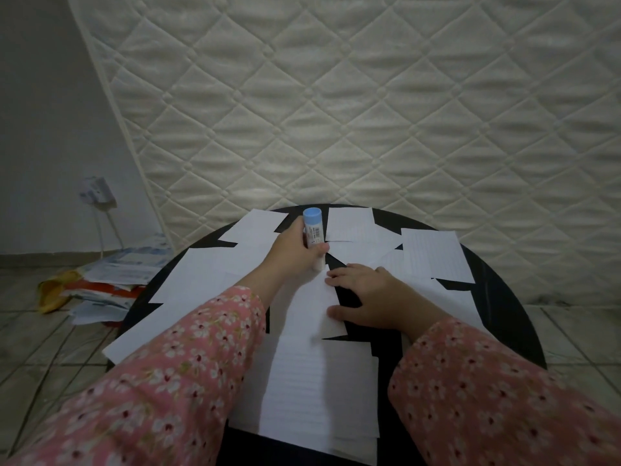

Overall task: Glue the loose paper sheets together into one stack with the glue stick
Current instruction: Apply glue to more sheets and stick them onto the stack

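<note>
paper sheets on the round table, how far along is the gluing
Little looks done: the white lined paper sheets lie spread loosely over the round black table, not in one stack. In hand: the left hand grips the blue-ended white glue stick, its lower end on a sheet, while the right hand lies flat on that sheet's edge. Left: gluing and stacking nearly every sheet.

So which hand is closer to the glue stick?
The left hand: it grips the glue stick around its body. The right hand rests flat on a paper sheet, just below the stick's lower end.
</note>
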